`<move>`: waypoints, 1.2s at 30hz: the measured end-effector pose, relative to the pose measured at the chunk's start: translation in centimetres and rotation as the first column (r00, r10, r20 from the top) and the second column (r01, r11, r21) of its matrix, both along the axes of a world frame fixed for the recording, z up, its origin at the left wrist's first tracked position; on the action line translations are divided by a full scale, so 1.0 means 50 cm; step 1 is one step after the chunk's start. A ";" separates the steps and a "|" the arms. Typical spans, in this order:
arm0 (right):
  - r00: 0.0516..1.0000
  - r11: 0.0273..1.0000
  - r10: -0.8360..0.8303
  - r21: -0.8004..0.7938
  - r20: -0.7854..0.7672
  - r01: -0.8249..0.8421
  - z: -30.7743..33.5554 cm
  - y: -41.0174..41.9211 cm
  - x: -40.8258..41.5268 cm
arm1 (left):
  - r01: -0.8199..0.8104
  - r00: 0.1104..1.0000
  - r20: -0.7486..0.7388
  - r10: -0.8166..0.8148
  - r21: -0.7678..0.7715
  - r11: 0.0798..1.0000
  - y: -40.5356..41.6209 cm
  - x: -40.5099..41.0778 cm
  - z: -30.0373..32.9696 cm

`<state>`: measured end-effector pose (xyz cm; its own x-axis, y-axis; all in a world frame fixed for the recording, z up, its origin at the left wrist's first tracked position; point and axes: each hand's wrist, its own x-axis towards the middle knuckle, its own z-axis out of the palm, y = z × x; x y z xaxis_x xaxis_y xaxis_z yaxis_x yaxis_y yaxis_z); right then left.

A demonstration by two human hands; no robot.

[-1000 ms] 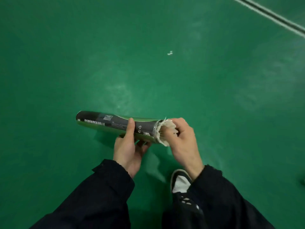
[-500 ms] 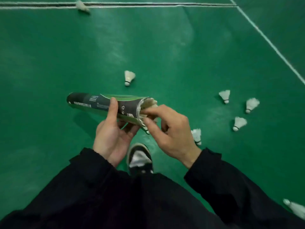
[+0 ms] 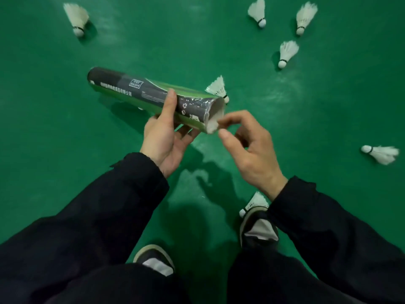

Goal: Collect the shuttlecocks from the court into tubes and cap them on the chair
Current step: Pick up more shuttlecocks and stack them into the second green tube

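Head view shows the left hand (image 3: 163,139) gripping a black and green cardboard tube (image 3: 153,96). The right hand (image 3: 247,148), fingers loosely curled and holding nothing, sits at its open mouth. 7 white feather shuttlecocks (image 3: 287,52) lie on the green court floor (image 3: 43,128).

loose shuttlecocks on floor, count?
7 white feather shuttlecocks on the floor: top left, three top right, behind tube, right edge, by shoe. More may lie outside view.

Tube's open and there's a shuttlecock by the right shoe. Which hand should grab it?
Right. The right hand holds nothing and hangs above the shuttlecock at the right shoe; the left hand is gripping the tube.
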<state>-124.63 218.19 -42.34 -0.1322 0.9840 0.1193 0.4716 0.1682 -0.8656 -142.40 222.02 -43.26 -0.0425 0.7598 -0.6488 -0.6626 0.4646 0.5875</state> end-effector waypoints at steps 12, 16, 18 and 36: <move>0.765 0.588 0.417 -0.788 0.491 0.185 -0.224 -0.135 0.183 | -0.012 0.998 -0.068 0.004 -0.123 0.992 -0.097 0.024 -0.024; 0.897 0.741 0.152 -0.649 0.415 0.175 -0.183 -0.111 0.154 | -0.069 0.994 -0.090 0.059 -0.117 0.991 -0.114 0.010 -0.029; 0.975 0.869 -0.217 -0.444 0.054 0.219 -0.106 -0.094 0.109 | -0.108 0.989 -0.117 0.094 -0.122 0.987 -0.121 0.001 -0.034; 0.979 0.989 0.146 -0.029 0.140 -0.144 -0.007 -0.076 -0.106 | -0.236 0.972 -0.015 0.235 -0.045 0.971 -0.143 -0.039 0.002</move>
<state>-129.92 214.41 -42.71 -0.2879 0.9550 0.0710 0.5612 0.2283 -0.7956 -144.37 214.86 -43.17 -0.2229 0.6971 -0.6815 -0.7513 0.3226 0.5757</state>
